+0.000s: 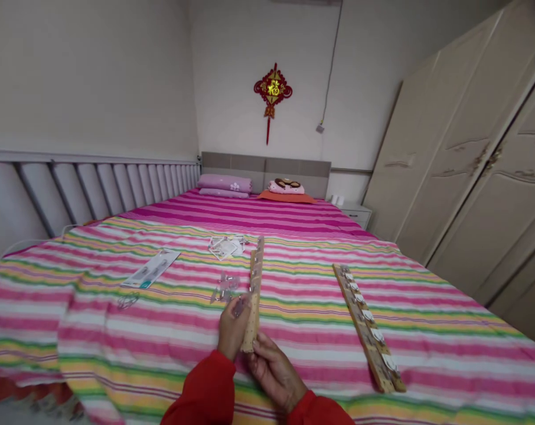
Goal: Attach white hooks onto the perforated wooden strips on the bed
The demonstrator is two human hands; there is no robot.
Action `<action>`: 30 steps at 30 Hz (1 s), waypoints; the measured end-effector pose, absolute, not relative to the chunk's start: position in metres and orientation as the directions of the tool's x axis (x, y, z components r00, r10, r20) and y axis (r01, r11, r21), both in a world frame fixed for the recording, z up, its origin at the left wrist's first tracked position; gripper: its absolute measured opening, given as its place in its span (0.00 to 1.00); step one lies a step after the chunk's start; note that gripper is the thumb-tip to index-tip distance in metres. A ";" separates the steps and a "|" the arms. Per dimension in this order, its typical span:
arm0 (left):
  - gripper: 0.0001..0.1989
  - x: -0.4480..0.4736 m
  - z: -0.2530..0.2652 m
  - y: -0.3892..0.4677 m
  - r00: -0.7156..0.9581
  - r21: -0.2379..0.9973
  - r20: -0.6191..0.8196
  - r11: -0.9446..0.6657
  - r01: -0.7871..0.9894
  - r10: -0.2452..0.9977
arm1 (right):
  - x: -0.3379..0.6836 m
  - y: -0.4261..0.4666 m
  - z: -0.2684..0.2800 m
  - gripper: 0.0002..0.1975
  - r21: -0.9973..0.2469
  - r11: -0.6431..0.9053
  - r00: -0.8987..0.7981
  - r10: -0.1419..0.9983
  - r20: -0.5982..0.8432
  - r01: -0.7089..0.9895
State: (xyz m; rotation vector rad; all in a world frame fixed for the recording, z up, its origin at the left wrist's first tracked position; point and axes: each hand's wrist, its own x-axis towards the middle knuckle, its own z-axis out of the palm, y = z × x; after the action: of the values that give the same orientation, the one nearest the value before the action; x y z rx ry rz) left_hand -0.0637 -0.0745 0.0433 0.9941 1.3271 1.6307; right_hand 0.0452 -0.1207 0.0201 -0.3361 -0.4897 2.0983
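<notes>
A long, narrow wooden strip (253, 319) points away from me over the striped sheet, with small clear and metallic pieces along its far part. My right hand (274, 367) grips its near end between thumb and fingers. Beside the strip's left edge, my left hand (232, 324) pinches a small see-through plastic piece (240, 306); whether these fingers also press on the strip is hard to see. Several similar clear pieces (227, 284) lie loose just beyond the left hand. A second wooden strip (367, 330), carrying a row of white round pieces, lies to the right.
The striped sheet (307, 330) covers the bed. A flat clear package (151, 268) and a thin coiled wire (128, 301) lie on the left. White cards in clear packets (225, 247) sit beyond the strip. A railing (130, 183) borders the left side; wardrobes (462, 147) stand right.
</notes>
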 end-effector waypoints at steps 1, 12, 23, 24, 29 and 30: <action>0.19 -0.068 0.042 -0.070 -0.394 0.983 0.101 -0.154 -0.105 0.914 | 0.045 -0.121 0.021 0.19 -0.473 -0.495 -0.539 0.841 -0.049 -0.729; 0.27 -0.114 0.048 -0.004 -0.423 0.903 0.323 -0.142 0.405 0.847 | 0.050 -0.128 0.019 0.19 -0.493 -0.534 -0.567 0.818 -0.096 -0.687; 0.21 -0.078 0.048 -0.022 -0.344 0.880 0.325 -0.149 0.450 0.881 | 0.049 -0.149 0.017 0.18 -0.615 -0.505 -0.578 0.810 -0.096 -0.605; 0.19 -0.077 0.047 -0.021 -0.338 0.874 0.345 -0.168 0.456 0.876 | 0.049 -0.151 0.018 0.19 -0.620 -0.508 -0.580 0.808 -0.103 -0.598; 0.14 -0.082 0.042 -0.008 -0.333 0.867 0.411 -0.251 0.430 0.849 | 0.057 -0.151 0.021 0.18 -0.637 -0.508 -0.587 0.803 -0.106 -0.580; 0.14 -0.085 0.042 -0.005 -0.336 0.862 0.417 -0.251 0.441 0.844 | 0.058 -0.150 0.020 0.18 -0.641 -0.505 -0.587 0.803 -0.103 -0.579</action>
State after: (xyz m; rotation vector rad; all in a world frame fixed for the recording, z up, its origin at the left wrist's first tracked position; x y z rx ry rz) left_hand -0.0850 -0.0049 0.0422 1.5520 1.6586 1.6125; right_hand 0.0582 -0.1501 0.0203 -0.4993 -0.7140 2.1272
